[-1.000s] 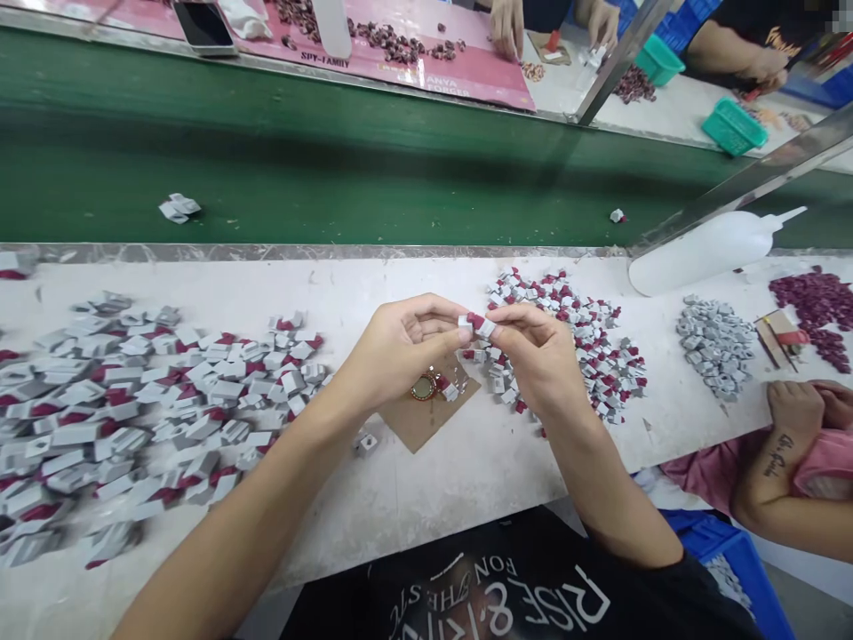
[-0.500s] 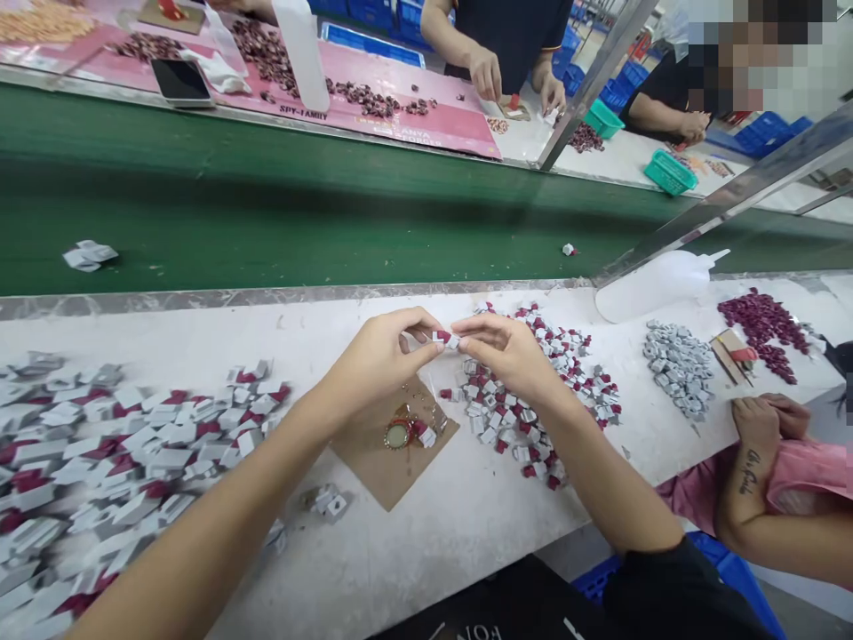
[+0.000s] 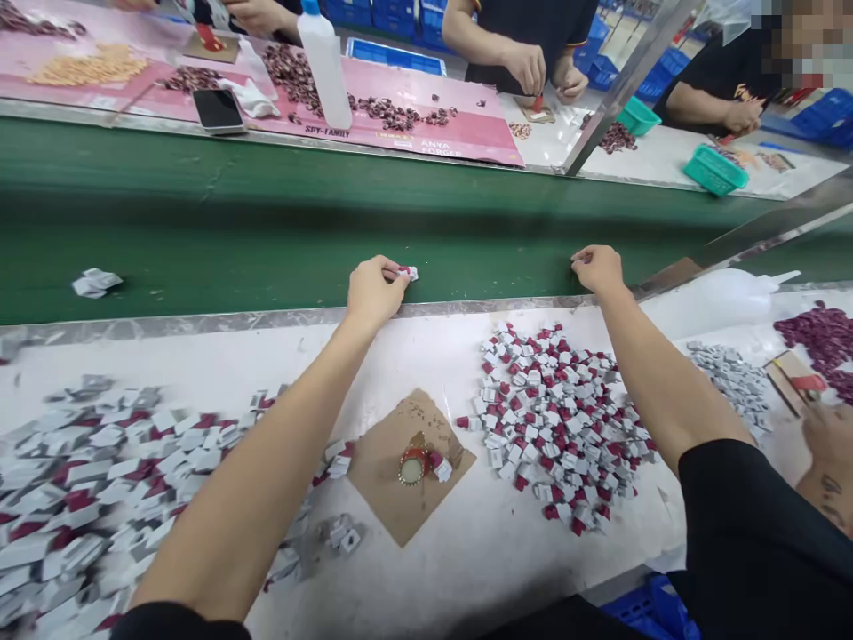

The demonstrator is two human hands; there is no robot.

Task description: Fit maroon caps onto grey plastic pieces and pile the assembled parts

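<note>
Over the near edge of the green belt (image 3: 267,240), my left hand (image 3: 374,289) pinches a small white-and-maroon plastic piece (image 3: 409,273) between thumb and fingers. My right hand (image 3: 598,268) reaches onto the belt farther right, fingertips closed together; whatever they grip is mostly hidden. Between my arms, a brown cardboard square (image 3: 400,511) lies on the white table, bearing a bottle cap (image 3: 411,466) and another white-and-maroon piece (image 3: 440,466). A heap of similar small pieces (image 3: 560,418) sits right of the cardboard.
Larger grey-and-maroon parts (image 3: 99,498) spread over the table's left. A white squeeze bottle (image 3: 713,298) lies at right beside grey pieces (image 3: 729,378) and maroon pieces (image 3: 817,338). A metal post (image 3: 626,89) rises beyond the belt, where co-workers' hands work. A crumpled white clump (image 3: 97,283) rests on the belt.
My hands have parted and moved forward from above the table to the belt. The left carries the small piece; the right has reached where a small piece lay on the belt.
</note>
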